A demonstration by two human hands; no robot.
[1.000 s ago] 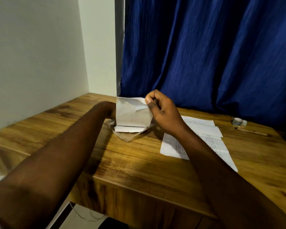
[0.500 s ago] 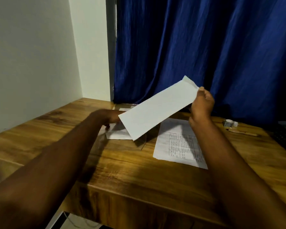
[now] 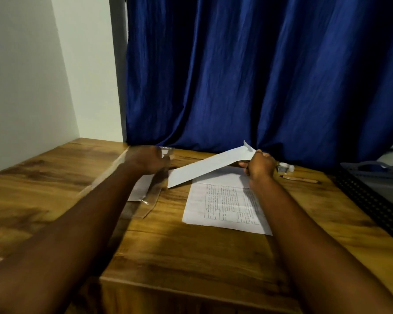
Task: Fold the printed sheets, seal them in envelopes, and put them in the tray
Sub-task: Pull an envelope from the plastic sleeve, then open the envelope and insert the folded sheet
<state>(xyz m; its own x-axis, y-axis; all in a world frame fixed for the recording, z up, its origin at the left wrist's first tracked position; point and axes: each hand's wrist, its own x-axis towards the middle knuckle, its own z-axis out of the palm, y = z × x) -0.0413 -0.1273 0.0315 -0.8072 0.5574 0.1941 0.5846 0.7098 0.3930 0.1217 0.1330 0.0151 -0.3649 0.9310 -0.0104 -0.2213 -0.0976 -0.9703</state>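
Note:
My right hand (image 3: 260, 165) pinches the right end of a long white envelope (image 3: 210, 167), which slants down to the left, its low corner just above the table. Under it, printed sheets (image 3: 225, 205) lie flat on the wooden table (image 3: 191, 252). My left hand (image 3: 145, 160) is blurred, its fingers curled at the far end of a clear plastic packet (image 3: 153, 196) that holds more white envelopes (image 3: 138, 189). A dark tray (image 3: 372, 196) sits at the right edge.
A small tape roll (image 3: 284, 167) and a pen (image 3: 301, 179) lie beyond my right hand. A blue curtain (image 3: 247, 75) hangs behind the table and a white wall (image 3: 27, 75) closes the left side. The table's front edge is near me.
My right hand pulled the envelope out of the packet, swung it right, then lowered it over the printed sheets. My left hand moved back along the packet.

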